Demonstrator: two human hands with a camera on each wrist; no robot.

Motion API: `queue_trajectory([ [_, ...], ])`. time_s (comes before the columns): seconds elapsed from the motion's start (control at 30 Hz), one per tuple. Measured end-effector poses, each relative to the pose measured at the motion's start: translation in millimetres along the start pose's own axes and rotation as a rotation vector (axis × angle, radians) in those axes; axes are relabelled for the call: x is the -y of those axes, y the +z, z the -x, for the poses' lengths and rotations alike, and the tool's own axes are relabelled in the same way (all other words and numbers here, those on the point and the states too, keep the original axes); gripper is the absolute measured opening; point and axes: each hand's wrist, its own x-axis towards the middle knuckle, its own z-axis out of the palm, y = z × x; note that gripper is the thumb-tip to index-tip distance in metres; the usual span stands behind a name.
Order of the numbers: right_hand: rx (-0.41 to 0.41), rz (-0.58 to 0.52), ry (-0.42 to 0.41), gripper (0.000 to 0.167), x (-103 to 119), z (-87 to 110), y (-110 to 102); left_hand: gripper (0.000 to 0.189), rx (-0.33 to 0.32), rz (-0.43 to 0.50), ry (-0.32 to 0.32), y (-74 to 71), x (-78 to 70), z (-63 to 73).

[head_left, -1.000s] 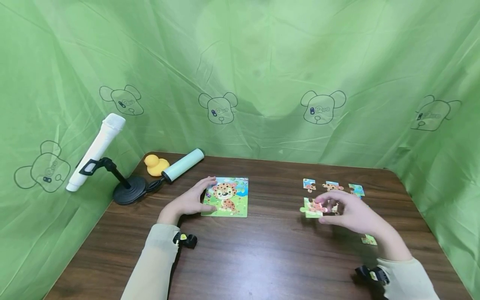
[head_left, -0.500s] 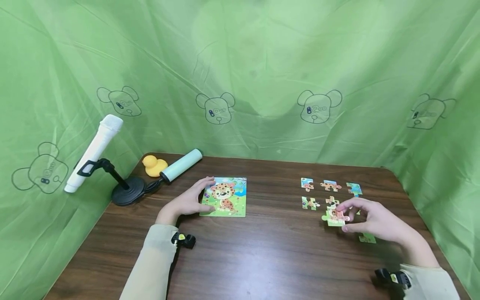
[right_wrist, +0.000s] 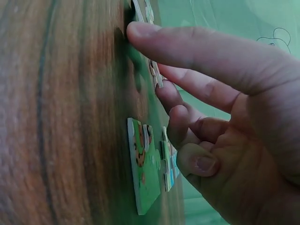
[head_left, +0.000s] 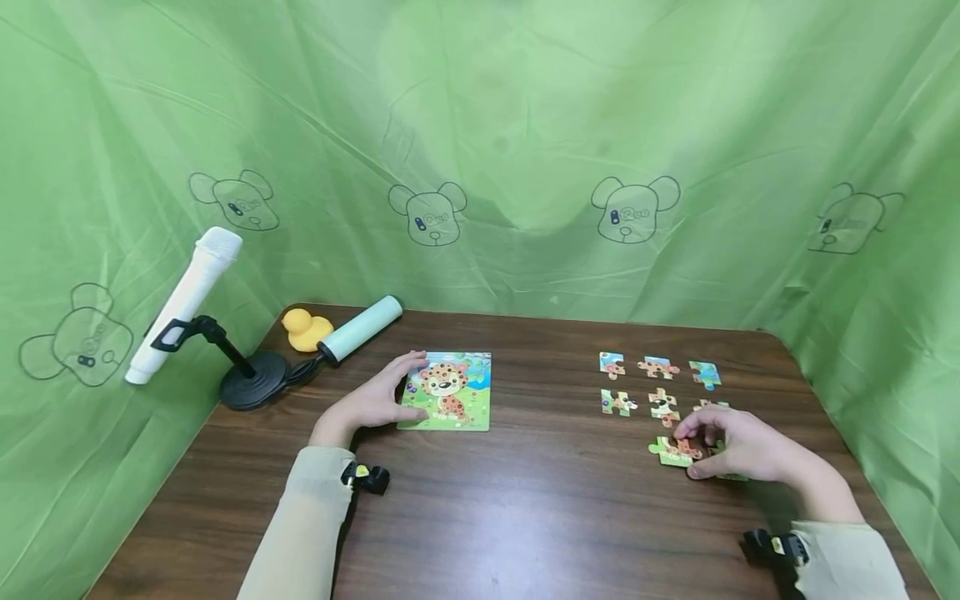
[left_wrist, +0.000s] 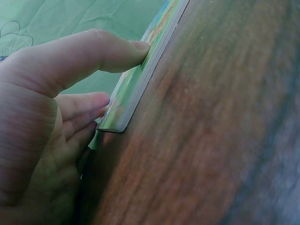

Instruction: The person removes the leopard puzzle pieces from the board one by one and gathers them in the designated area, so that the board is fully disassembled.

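Note:
My left hand [head_left: 369,406] rests at the left edge of a square leopard picture board [head_left: 459,408]. In the left wrist view its thumb [left_wrist: 119,54] lies on the board's face, with the other fingers beside the edge. My right hand [head_left: 757,446] pinches a green and orange jigsaw piece [head_left: 673,452] between thumb and fingers, at the table surface below the middle piece [head_left: 663,403] of the row above. Another jigsaw piece [right_wrist: 146,173] lies under the right hand, partly hidden in the head view.
Several jigsaw pieces lie in rows, among them a top-left piece [head_left: 612,364] and a blue one [head_left: 706,374]. At the back left are a yellow duck [head_left: 307,331], a pale blue cylinder [head_left: 363,328] and a white microphone [head_left: 185,304] on a black stand [head_left: 253,382]. Green cloth [head_left: 525,125] surrounds the table.
My right hand has carried the jigsaw piece rightward and toward me, then down to the table below the middle column. The left hand has stayed on the board.

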Motion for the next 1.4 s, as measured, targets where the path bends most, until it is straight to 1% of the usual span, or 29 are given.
queue_trajectory([
  [0.2, -0.008, 0.013, -0.001, 0.049, -0.3, 0.2, 0.6, 0.098, -0.001, 0.002, -0.006, 0.0, 0.0, -0.9],
  [0.37, -0.016, 0.036, -0.008, 0.048, -1.2, -0.2, 0.5, 0.098, 0.000, -0.002, 0.000, 0.1, 0.1, -1.6],
  [0.5, -0.013, 0.034, -0.012, 0.047, -1.4, -1.0, 0.9, 0.098, -0.001, -0.006, 0.004, -0.4, 0.0, -2.3],
  [0.83, 0.003, 0.029, -0.005, 0.047, 0.1, -1.8, 0.6, 0.097, 0.003, -0.008, 0.002, -0.4, -1.0, -2.3],
  [1.0, -0.018, 0.043, 0.019, 0.051, 2.8, -1.1, 0.3, 0.097, 0.003, -0.011, 0.005, -0.2, 0.3, -2.1],
  [1.13, -0.059, 0.056, 0.032, 0.050, 5.2, -2.4, 0.7, 0.097, 0.002, -0.011, 0.009, -0.4, 1.2, -2.1],
  [1.27, -0.122, 0.055, -0.007, 0.044, 12.5, -6.3, 3.1, 0.096, 0.000, -0.009, 0.015, -0.1, 2.3, -2.2],
  [1.4, -0.209, 0.032, -0.042, 0.039, 29.6, -14.3, 9.5, 0.097, 0.004, -0.001, 0.015, 0.5, 2.0, -2.0],
])
